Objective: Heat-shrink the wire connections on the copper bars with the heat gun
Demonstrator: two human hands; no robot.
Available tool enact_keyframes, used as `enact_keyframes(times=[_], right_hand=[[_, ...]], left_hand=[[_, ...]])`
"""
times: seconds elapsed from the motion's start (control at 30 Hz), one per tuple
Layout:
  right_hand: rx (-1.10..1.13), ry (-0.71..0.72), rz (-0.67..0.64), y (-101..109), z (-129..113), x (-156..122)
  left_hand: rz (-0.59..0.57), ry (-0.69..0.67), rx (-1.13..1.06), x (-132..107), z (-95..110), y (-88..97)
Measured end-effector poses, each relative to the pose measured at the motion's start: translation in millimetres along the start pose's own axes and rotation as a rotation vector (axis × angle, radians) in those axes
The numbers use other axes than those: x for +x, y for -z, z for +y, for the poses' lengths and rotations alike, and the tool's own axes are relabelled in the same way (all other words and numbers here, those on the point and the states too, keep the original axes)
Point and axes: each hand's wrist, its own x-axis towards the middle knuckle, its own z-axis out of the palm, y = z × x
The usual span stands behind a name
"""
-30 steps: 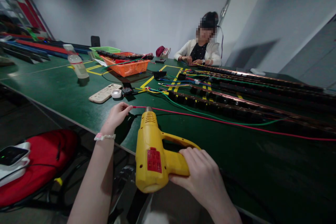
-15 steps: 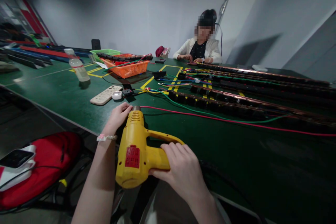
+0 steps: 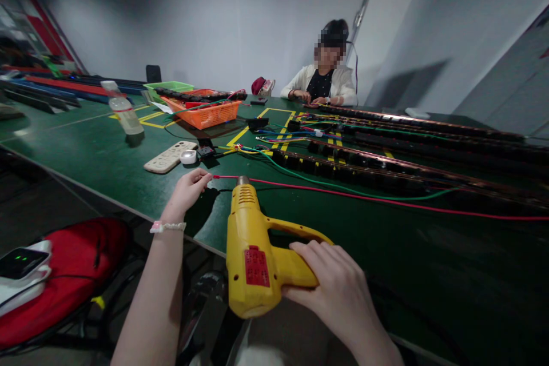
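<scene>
Left hand (image 3: pixel 186 191): fingers pinch the red wire (image 3: pixel 343 195) at its end.
Right hand (image 3: pixel 334 291): fingers wrapped round the heat gun (image 3: pixel 253 251) handle.
Handling: wire likely light and limp; gun rigid and heavier, best held by the handle.

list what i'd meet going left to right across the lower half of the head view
red bag → left hand, pinching the end of the red wire → yellow heat gun → right hand, gripping the gun's handle
</scene>
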Motion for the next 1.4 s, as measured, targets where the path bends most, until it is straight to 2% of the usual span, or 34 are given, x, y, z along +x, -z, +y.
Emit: enact_keyframes(times=[0.17, 0.27, 0.4, 0.6, 0.77, 0.87, 1.03, 1.2, 1.3, 1.4], right_hand=[[-0.036, -0.078, -0.005, 17, 14, -12], [-0.095, -0.086, -0.047, 27, 25, -23], [-0.157, -0.083, -0.023, 37, 42, -41], [-0.283, 0.094, 0.06, 46, 55, -51], [-0.39, 0.159, 0.037, 37, 59, -51], [-0.366, 0.156, 0.026, 31, 54, -45], [-0.258, 0.074, 0.047, 22, 30, -23], [-0.177, 0.041, 0.02, 10, 13, -4], [-0.149, 0.007, 0.006, 2, 5, 6], [-0.115, -0.024, -0.022, -5, -4, 17]], left_hand=[[0.006, -0.003, 0.015, 0, -1, 0.3], [0.019, -0.001, 0.027, -1, 0, 0.0], [0.024, 0.004, 0.059, -2, 1, -1.0], [0.023, 0.026, 0.155, -2, 3, -2.2], [-0.016, 0.016, 0.21, -1, 1, -3.0], [-0.038, 0.013, 0.211, 1, -3, -4.1], [-0.057, -0.005, 0.191, 2, -4, -2.3], [-0.145, 0.012, 0.188, 3, 16, 4.0], [-0.108, 0.026, 0.195, 9, 31, 2.3], [-0.096, 0.07, 0.203, 17, 37, -3.0]])
